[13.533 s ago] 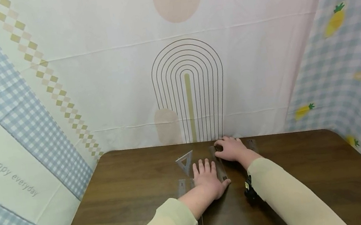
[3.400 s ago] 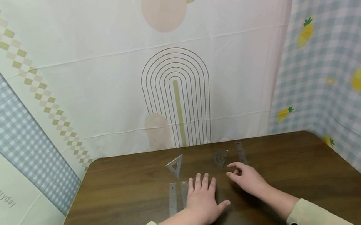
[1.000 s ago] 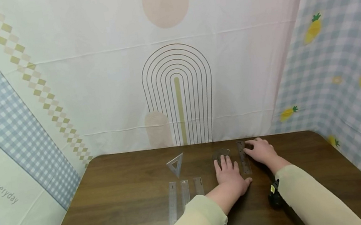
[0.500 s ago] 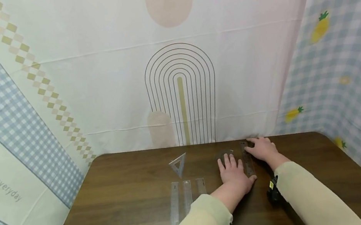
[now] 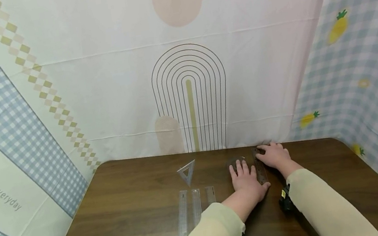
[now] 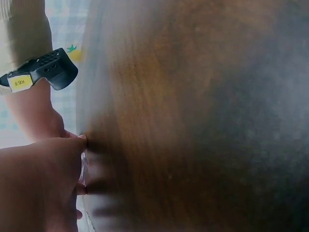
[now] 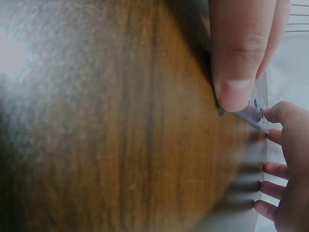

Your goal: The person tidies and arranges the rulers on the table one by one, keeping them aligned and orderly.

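In the head view, my left hand (image 5: 248,183) lies with its fingers spread over the table, fingertips over the near part of a clear protractor (image 5: 233,161). Its thumb reaches the near end of a clear ruler (image 5: 261,173) that lies lengthwise away from me. My right hand (image 5: 274,155) holds that ruler's far end between thumb and forefinger. From the right wrist, the right thumb (image 7: 236,72) presses on the edge of the ruler (image 7: 253,118), with the left hand (image 7: 292,169) beyond. Most of the protractor is covered.
Three clear rulers lie side by side to the left: an outer ruler (image 5: 183,219), a middle ruler (image 5: 196,203) and a third ruler (image 5: 210,193), partly behind my left sleeve. A set square (image 5: 187,172) lies behind them. Patterned cloth (image 5: 128,102) hangs behind the wooden table (image 5: 122,209).
Earlier, both hands were on a ruler farther left, then came off it. My left hand has since moved right, and both hands have reached the rightmost ruler. Little moves over the last half second.
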Motion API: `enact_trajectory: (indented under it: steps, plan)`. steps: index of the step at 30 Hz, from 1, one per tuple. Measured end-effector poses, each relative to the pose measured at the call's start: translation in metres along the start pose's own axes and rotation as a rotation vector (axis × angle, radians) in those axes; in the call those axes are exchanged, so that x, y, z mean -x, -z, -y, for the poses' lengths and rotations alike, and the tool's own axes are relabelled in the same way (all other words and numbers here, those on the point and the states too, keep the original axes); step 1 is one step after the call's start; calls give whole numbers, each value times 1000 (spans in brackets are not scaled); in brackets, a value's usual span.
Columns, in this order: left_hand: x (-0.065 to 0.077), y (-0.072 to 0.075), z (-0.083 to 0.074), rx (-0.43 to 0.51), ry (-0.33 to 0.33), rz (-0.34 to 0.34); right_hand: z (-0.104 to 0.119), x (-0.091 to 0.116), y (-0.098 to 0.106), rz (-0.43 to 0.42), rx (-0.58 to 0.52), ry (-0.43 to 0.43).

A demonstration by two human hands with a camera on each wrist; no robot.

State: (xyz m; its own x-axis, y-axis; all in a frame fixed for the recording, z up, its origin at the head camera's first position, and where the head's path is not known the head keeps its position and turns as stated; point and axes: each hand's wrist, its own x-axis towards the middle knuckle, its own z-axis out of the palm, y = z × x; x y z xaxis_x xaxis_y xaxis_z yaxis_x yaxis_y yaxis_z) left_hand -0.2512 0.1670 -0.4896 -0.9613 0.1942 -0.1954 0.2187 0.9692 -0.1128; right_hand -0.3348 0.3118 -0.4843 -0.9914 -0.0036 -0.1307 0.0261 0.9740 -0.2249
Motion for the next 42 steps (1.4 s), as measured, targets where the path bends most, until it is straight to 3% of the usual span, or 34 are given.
enact_trajectory:
  steps: [18, 42]
  plan:
    - [0, -1, 0, 22, -18, 0, 5, 3, 3, 26, 65, 16]
    - [4, -1, 0, 30, -31, 22, 2, 2, 4, 40, -20, -15]
